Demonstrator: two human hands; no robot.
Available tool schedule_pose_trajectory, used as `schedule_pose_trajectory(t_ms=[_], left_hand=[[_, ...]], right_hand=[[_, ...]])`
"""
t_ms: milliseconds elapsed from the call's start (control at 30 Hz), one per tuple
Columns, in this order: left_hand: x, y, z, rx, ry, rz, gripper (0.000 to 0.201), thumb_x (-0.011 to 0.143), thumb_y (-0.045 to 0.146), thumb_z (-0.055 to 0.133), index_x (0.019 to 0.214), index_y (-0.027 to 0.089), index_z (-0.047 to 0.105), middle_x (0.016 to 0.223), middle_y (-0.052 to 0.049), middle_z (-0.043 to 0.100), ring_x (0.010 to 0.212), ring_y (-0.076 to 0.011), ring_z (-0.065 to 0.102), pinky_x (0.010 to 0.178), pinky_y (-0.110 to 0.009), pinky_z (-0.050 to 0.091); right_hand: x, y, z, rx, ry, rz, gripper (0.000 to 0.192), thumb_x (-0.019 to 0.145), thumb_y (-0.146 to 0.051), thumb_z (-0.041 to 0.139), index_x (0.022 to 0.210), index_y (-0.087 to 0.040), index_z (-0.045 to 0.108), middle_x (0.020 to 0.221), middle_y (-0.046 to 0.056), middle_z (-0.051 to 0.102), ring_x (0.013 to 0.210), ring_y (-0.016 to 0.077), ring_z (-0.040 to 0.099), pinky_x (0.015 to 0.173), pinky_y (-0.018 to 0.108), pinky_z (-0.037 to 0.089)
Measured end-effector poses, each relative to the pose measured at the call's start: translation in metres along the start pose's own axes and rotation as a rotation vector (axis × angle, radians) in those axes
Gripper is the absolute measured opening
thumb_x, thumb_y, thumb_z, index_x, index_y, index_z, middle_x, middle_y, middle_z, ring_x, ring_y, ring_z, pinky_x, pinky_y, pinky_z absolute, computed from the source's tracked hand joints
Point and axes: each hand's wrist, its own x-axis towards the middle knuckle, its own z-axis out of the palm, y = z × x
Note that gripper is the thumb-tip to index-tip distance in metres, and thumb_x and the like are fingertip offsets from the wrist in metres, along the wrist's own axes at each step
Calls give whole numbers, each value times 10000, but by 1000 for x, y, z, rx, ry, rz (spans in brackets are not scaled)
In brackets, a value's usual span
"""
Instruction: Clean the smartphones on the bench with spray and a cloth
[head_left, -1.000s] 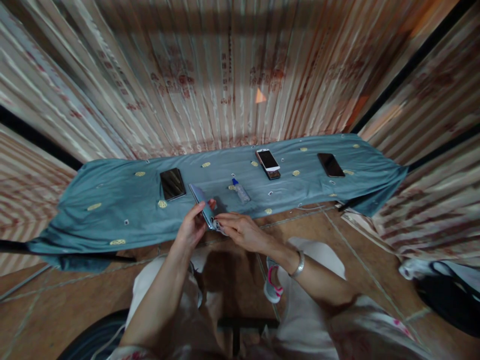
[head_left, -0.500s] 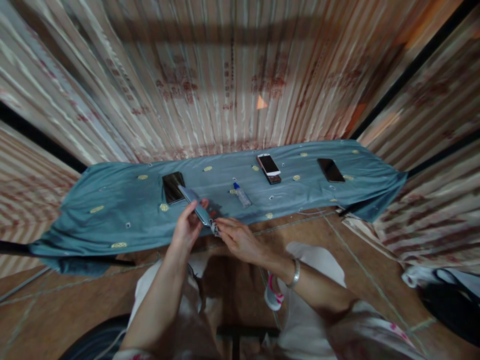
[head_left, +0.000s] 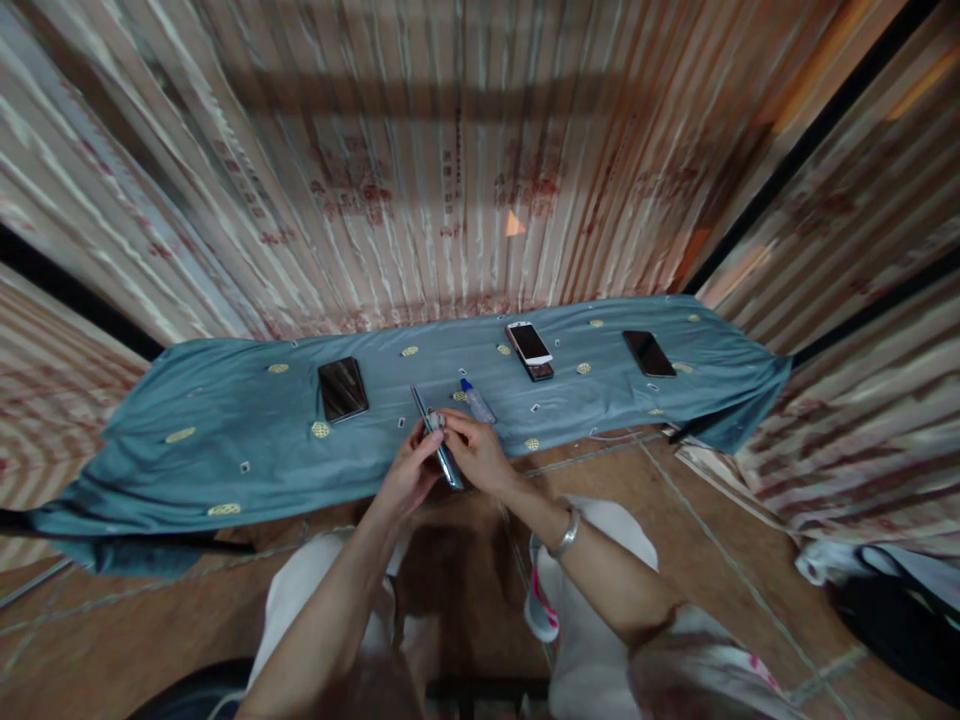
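Note:
My left hand (head_left: pixel 412 468) is closed around a smartphone (head_left: pixel 451 468), held edge-on above the front edge of the cloth-covered table. My right hand (head_left: pixel 474 448) pinches a small pale, crumpled piece of what looks like cloth or tissue (head_left: pixel 436 421) against the phone's face. Just beyond my right fingers lies a small clear bottle (head_left: pixel 480 404) with a blue cap. To the left a dark phone (head_left: pixel 343 389) rests flat on the cloth.
A teal cloth (head_left: pixel 187 400) covers the long narrow table. Farther back, a white phone (head_left: pixel 529 342) lies partly over a darker phone (head_left: pixel 541 371). Another dark phone (head_left: pixel 649 354) is at the right. A striped curtain (head_left: pixel 420 180) hangs behind; a black bag (head_left: pixel 892 620) sits lower right.
The phone has turned steeper, edge toward me, and moved slightly right. My right hand has moved from its lower end up along its face with the pale piece. The view has shifted slightly.

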Motion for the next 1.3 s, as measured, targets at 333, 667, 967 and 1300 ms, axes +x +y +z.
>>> schedule_pose_trajectory(t_ms=[333,667,967,1300], left_hand=[[-9,-4,5,137,-82,-72,739,586,240,793,1268,275,510,1126,-34,622,943,-197,610,817,-330,506],[-8,-13,0,402,-142,89,944,520,231,818,1368,217,405,1235,-91,571,1149,-276,514,1012,-427,377],[-19,-6,4,418,-158,47,913,459,97,825,1297,255,498,1300,-88,535,1161,-288,518,916,-372,451],[-22,1,9,82,10,-102,832,562,182,791,1304,301,434,1066,-31,648,1043,-250,598,852,-400,511]], right_hand=[[11,-4,-11,-34,61,-76,333,884,-221,444,1145,-233,650,1205,62,629,1155,166,551,1014,335,405],[17,-7,-23,9,102,-1,249,873,-322,517,1025,-252,702,1141,29,665,1094,190,589,984,368,434],[24,13,-24,268,74,300,384,806,-506,539,864,-173,722,821,23,704,809,180,630,779,302,487],[18,28,-5,198,45,301,357,849,-469,471,629,-198,551,542,-49,439,529,114,437,543,238,403]])
